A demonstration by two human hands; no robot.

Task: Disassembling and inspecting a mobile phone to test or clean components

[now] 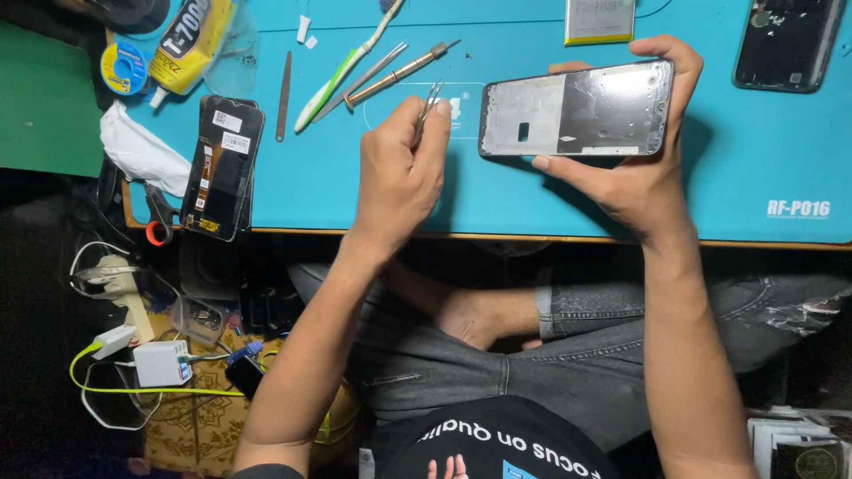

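Head view: right hand grips the phone frame by its edges above the blue surface; left hand fingers pinch tweezers. Keep frame level and steady; approach with tips shallow.

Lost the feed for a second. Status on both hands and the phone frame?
Left hand grip shut on tweezers, tips up. Right hand grip holds phone frame by its edges, above the blue mat. Nothing between tweezers and frame.

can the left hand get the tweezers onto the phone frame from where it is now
Probably yes. The left hand holds the tweezers just beside the phone frame, which the right hand holds by its edges, with only bare blue mat between them.
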